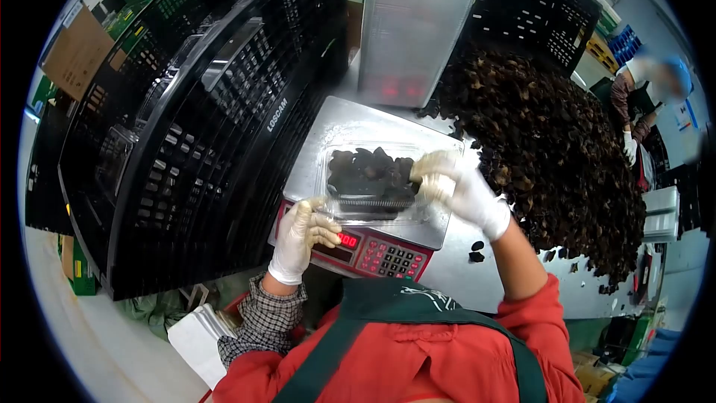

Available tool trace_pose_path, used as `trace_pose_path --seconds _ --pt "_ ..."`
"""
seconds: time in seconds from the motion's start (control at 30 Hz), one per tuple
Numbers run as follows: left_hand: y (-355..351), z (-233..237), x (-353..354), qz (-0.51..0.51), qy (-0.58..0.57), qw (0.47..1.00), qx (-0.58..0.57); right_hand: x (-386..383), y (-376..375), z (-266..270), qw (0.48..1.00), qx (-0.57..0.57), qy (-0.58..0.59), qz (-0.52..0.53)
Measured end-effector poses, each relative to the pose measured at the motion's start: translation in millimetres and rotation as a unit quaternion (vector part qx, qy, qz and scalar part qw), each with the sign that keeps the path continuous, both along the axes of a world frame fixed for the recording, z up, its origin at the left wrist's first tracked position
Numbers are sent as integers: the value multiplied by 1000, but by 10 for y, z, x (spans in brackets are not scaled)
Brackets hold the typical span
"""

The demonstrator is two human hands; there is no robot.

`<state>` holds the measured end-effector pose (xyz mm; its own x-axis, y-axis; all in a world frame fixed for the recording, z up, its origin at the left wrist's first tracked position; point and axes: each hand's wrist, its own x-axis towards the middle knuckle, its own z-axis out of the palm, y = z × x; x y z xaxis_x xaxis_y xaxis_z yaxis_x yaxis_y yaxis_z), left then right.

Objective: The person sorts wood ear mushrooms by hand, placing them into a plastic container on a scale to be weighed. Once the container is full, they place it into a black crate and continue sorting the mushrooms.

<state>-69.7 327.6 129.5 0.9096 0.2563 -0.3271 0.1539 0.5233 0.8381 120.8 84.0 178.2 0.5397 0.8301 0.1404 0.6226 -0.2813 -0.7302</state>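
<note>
**Now on the scale: a clear tray of dark fungus, held at both ends**

Both hands wear thin, whitish, wrinkled gloves. The left hand has its fingers curled shut on the near left corner of a clear plastic tray, and the right hand has its fingers pinched on the tray's right rim. The tray is shallow, rectangular and glossy, and holds crinkled black fungus pieces. It sits on the brushed-metal platform of a red scale with a glowing red display and a keypad.

To the right lies a big heap of the same ruffled, brown-black fungus, spread over the pale counter, with two loose bits near the scale. A tall stack of clear trays stands behind the scale. Black lattice plastic crates fill the left side. At the far right another person in white gloves works by the heap.
</note>
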Motion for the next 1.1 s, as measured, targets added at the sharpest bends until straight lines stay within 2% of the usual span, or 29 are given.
trace_pose_path --seconds 0.03,0.1,0.13,0.23,0.3,0.37,0.43,0.57,0.7,0.77,0.83,0.87,0.9,0.93,1.0,1.03,1.07,1.1 --pt "2 -18 13 -13 12 1000 25 -191 -65 -82 990 -19 -136 43" --pt "13 -30 51 -41 35 996 77 -476 -114 -133 983 -30 -179 5" --pt "24 -36 57 -44 33 997 53 -495 -147 -159 988 -3 -157 -8" --pt "17 -53 75 -58 53 997 5 -590 -241 -340 984 26 -68 -160" --pt "80 -136 105 -99 46 994 -28 -567 -287 -544 951 38 153 -267" --pt "80 -202 182 -96 56 994 -21 -436 -351 -508 896 58 384 -215" --pt "78 -147 254 -94 77 993 -10 -447 -273 -399 875 38 441 -196" --pt "32 -82 272 -79 89 993 10 -418 -282 -415 801 87 570 -164" --pt "-9 -183 212 -58 42 994 78 -472 -323 -563 854 124 475 -172" --pt "-105 208 0 -38 -50 993 104 -536 -300 -298 873 157 435 -157" --pt "-174 783 -288 17 -146 975 168 -686 -182 284 894 207 376 -126" --pt "-163 1100 -438 49 -178 950 251 -727 -108 546 905 225 347 -98" --pt "-82 1376 -582 49 -217 932 288 -759 -11 808 914 243 317 -70" --pt "130 1589 -635 32 -297 868 397 -840 141 1097 922 243 295 -61" --pt "241 2085 -708 121 -300 872 367 -936 499 1476 929 253 272 -12" --pt "474 2226 -649 139 -333 895 263 -984 643 1571 927 259 269 27" --pt "575 2479 -577 187 -336 892 239 -1111 805 1645 907 300 292 49" --pt "765 2718 -531 220 -308 887 265 -1192 915 1701 885 337 313 73"
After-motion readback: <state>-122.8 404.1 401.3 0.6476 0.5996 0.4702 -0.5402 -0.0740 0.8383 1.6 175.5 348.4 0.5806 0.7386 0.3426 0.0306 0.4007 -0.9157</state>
